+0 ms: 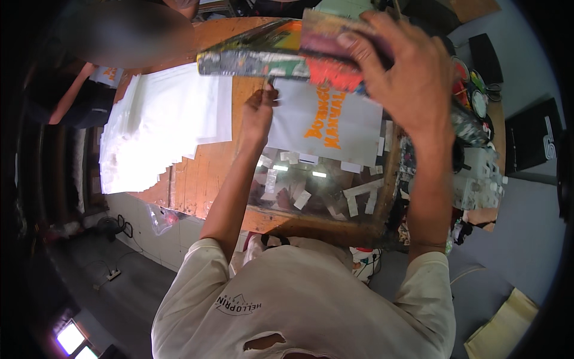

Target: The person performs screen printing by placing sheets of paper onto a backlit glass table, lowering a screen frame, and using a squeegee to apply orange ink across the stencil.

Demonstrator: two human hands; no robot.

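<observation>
My right hand [409, 81] is closed around a squeegee [326, 36] with a flat, ink-stained blade, held at the raised screen-printing frame [254, 64]. Smears of white, green and red ink cover the frame's near bar. Below it, a white sheet [290, 116] with orange printed lettering lies on a glass panel [278, 185]; the frame and squeegee hide its far part. My left hand [260, 110] has its fingers bent together at the sheet's left edge, just under the frame bar. Whether it pinches the sheet or the frame, I cannot tell.
A fanned stack of white sheets [158, 125] covers the left of the wooden table [197, 188]. Bits of tape [302, 199] stick to the glass. Ink tubs [478, 103] and bottles [478, 179] crowd the right side. At the far left, another person's arm [70, 96] holds a printed sheet.
</observation>
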